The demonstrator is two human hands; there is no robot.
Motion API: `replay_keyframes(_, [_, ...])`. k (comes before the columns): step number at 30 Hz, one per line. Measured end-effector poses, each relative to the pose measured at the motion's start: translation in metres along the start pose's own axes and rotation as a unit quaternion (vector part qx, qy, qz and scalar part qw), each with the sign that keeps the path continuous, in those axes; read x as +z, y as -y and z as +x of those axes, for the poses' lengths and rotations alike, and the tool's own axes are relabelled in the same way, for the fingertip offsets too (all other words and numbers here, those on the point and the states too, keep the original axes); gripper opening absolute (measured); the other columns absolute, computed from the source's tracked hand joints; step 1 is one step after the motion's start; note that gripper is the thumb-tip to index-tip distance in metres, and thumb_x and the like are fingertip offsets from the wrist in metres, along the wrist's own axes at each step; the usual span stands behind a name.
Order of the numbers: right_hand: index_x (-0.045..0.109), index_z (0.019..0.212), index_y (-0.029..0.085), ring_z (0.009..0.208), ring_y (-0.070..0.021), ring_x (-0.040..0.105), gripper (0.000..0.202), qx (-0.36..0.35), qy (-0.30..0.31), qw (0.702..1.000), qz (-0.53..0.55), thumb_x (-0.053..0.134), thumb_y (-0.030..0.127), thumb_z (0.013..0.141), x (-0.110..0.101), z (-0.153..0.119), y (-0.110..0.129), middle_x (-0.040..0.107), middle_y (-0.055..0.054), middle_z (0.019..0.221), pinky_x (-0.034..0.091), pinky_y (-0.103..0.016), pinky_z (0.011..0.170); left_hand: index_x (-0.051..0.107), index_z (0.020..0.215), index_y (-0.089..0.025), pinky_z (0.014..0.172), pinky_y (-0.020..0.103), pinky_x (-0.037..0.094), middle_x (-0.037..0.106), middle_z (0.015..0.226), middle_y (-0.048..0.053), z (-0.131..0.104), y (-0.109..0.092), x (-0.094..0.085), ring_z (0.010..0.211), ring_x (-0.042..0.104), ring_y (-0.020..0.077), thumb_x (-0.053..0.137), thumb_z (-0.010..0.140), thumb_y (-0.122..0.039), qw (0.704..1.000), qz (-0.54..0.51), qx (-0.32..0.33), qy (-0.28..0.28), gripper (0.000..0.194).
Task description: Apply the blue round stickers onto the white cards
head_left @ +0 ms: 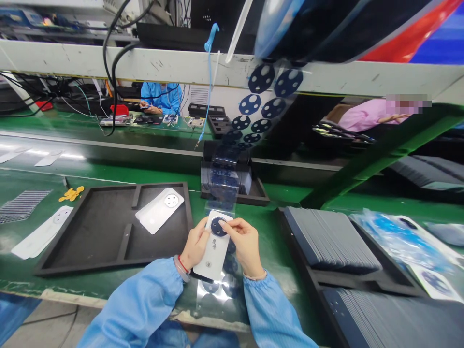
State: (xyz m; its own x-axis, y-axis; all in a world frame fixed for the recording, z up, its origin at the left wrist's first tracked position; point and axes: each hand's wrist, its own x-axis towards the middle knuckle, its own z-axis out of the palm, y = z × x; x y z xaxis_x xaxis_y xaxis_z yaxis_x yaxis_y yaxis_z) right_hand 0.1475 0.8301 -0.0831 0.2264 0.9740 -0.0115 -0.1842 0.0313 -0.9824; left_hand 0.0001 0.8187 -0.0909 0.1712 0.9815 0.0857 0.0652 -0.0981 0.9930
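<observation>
My left hand (195,244) grips a white phone back cover (210,261) along its left side, tilted slightly in front of me. On the cover's upper part lies a dark blue round sticker (218,226) with holes, over the camera area. My right hand (246,241) is closed, its thumb and forefinger pinched at the sticker's right edge. Beneath and behind the cover runs a clear strip (223,191) bearing dark round stickers, hanging down from the shelf. Another white back cover (159,212) with a round camera area rests in the black tray (90,232) to the left.
Black racks (319,278) full of grey panels stand at right, beside clear plastic bags (402,241). A smaller rack (250,195) sits behind the strip. Yellow round pieces (71,194) and more white covers (43,232) lie left. A blue cord (209,87) hangs overhead. Two people sit beyond.
</observation>
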Motion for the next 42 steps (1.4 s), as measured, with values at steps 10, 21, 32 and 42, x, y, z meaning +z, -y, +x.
replay_keyframes(10, [0.065,0.062,0.017,0.051,-0.0115,0.053,0.039,0.015,0.01,1.0,0.007,0.09,0.045,0.052,-0.001,0.001,0.0,0.063,0.0,0.057,0.043,-0.024,0.05,0.056,0.13,-0.015,0.065,0.024,0.044,0.069,0.086,0.003,-0.001,0.001,-0.001,0.071,0.058,0.016,0.044,0.092,-0.034,1.0,0.002,-0.013,0.003,0.045])
replay_keyframes(21, [0.064,0.063,0.017,0.05,-0.0113,0.05,0.04,0.01,0.005,1.0,-0.012,0.089,0.047,0.053,0.001,0.0,-0.003,0.061,0.001,0.056,0.04,-0.025,0.05,0.058,0.127,-0.014,0.063,0.023,0.044,0.071,0.091,0.004,0.0,0.001,0.0,0.069,0.059,0.0149,0.047,0.091,-0.038,1.0,-0.014,-0.019,-0.002,0.044])
replay_keyframes(32, [0.072,0.073,0.023,0.061,-0.0142,0.047,0.018,-0.221,-0.059,0.95,-0.212,0.076,0.041,0.075,0.007,-0.012,-0.004,0.065,-0.004,0.079,0.042,-0.03,0.059,0.059,0.113,-0.017,0.054,0.02,0.044,0.068,0.07,-0.001,-0.002,-0.001,0.004,0.058,0.059,0.0121,0.054,0.089,-0.049,0.997,0.024,-0.021,-0.067,0.04])
replay_keyframes(42, [0.056,0.132,0.024,0.088,-0.0204,0.06,0.066,-0.15,-0.017,0.975,-0.162,0.077,0.04,0.072,0.01,-0.007,-0.005,0.064,-0.008,0.113,0.05,-0.035,0.081,0.051,0.114,-0.019,0.064,0.024,0.051,0.073,0.082,0.002,-0.002,0.001,0.004,0.071,0.067,0.0161,0.062,0.084,-0.044,0.998,-0.008,-0.019,-0.057,0.04])
